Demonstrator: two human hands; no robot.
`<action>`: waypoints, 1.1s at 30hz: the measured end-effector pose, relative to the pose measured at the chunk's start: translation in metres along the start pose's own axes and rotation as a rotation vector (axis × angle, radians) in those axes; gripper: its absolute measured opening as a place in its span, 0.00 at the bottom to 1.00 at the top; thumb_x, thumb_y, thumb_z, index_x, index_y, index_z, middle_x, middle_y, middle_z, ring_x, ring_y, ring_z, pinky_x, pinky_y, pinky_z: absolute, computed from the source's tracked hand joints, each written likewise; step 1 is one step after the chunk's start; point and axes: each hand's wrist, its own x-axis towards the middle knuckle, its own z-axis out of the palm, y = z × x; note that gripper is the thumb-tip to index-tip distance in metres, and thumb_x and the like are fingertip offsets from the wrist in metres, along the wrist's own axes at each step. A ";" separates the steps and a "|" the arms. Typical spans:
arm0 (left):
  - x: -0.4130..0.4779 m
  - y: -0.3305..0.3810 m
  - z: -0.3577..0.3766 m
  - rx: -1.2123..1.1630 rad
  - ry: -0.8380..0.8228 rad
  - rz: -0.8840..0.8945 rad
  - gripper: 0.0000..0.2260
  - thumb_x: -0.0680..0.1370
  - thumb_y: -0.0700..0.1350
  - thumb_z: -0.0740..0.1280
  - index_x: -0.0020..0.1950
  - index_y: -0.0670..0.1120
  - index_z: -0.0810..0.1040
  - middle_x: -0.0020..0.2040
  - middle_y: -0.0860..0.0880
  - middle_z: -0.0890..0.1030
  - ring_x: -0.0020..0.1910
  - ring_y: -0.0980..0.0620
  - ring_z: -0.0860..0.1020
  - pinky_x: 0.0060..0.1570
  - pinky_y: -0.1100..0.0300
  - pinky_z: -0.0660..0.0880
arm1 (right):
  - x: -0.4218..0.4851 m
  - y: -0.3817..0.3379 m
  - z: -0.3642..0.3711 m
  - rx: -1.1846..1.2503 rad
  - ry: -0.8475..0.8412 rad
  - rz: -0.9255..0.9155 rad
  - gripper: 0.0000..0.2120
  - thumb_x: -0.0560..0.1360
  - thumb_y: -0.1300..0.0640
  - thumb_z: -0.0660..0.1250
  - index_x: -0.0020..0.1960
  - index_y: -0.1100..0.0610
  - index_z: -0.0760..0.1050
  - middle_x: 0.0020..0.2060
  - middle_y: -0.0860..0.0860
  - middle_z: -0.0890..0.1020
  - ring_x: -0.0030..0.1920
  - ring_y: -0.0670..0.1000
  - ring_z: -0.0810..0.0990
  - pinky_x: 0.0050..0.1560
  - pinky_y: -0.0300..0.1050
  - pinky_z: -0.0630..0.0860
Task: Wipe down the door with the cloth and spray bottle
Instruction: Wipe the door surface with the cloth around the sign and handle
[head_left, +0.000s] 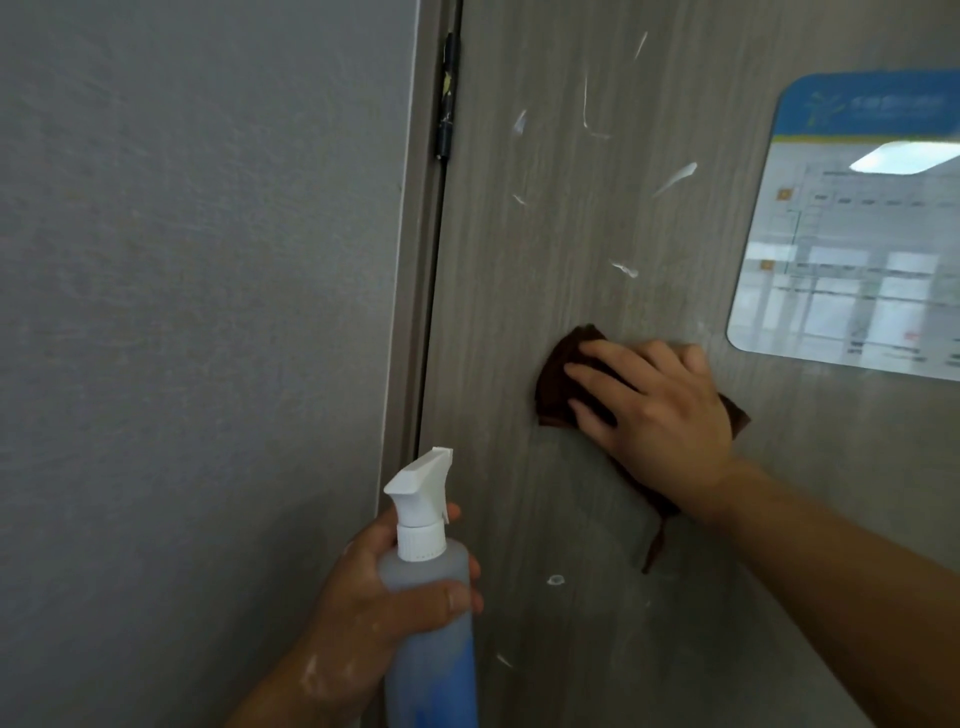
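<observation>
A grey wood-grain door (571, 234) fills the right part of the view, with several white smears on it above and below my hands. My right hand (660, 410) presses a dark brown cloth (556, 374) flat against the door, fingers spread and straight; most of the cloth is hidden under the hand, and a corner hangs down below the wrist. My left hand (374, 592) grips a translucent spray bottle (431, 623) with a white trigger head and blue liquid, held upright low in the view, nozzle pointing up and right towards the door.
A grey textured wall (197, 312) takes up the left side. The door frame and a dark hinge (447, 98) run down between wall and door. A glossy sign with a blue header (852, 234) is fixed to the door at the right.
</observation>
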 end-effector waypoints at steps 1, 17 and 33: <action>-0.001 0.002 -0.001 -0.012 -0.009 0.007 0.43 0.47 0.50 0.86 0.60 0.45 0.78 0.44 0.34 0.83 0.39 0.35 0.82 0.39 0.48 0.79 | 0.005 0.000 0.001 0.000 0.006 0.001 0.12 0.80 0.48 0.69 0.59 0.52 0.84 0.61 0.49 0.83 0.47 0.56 0.80 0.45 0.53 0.70; -0.019 0.001 -0.014 0.015 -0.085 -0.009 0.47 0.49 0.48 0.86 0.66 0.47 0.74 0.45 0.31 0.82 0.39 0.31 0.82 0.41 0.47 0.78 | -0.072 -0.089 0.033 0.171 -0.385 -0.538 0.16 0.78 0.51 0.59 0.56 0.46 0.85 0.61 0.47 0.82 0.51 0.53 0.78 0.50 0.49 0.64; -0.011 0.015 0.007 0.060 -0.171 0.035 0.49 0.47 0.51 0.86 0.65 0.45 0.72 0.42 0.34 0.84 0.38 0.31 0.83 0.39 0.49 0.80 | -0.092 -0.064 0.003 0.145 -0.325 -0.435 0.12 0.80 0.49 0.65 0.59 0.46 0.83 0.63 0.46 0.82 0.54 0.51 0.76 0.50 0.48 0.64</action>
